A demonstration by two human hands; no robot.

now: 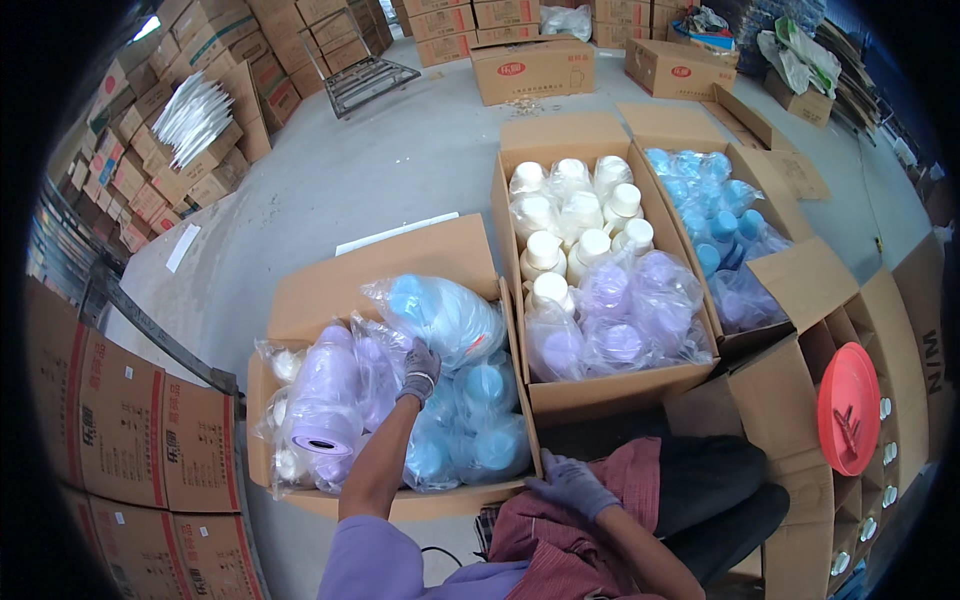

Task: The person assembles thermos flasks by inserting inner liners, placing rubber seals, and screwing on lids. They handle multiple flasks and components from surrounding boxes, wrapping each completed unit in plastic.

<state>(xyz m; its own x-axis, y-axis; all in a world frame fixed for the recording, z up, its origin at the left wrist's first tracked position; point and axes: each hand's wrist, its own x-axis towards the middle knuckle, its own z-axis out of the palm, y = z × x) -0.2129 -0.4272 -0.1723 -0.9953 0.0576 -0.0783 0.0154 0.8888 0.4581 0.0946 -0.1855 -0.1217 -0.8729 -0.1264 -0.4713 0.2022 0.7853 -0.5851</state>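
My left hand, in a grey glove, is closed at the lower left end of a light blue bottle in clear plastic; its fingertips are partly hidden. That bottle lies on top of others in an open cardboard box. Left of the hand, a bagged purple bottle lies with its dark-ringed end toward me. Bagged blue bottles stand to the right, and bagged white pieces line the left side. My right hand, also gloved, touches the box's near right corner with its fingers apart.
A second box holds white bottles and bagged purple ones. A third box holds blue bottles. At right, a red dish rests on a divided carton. Stacked cartons stand at left; a metal cart is farther back.
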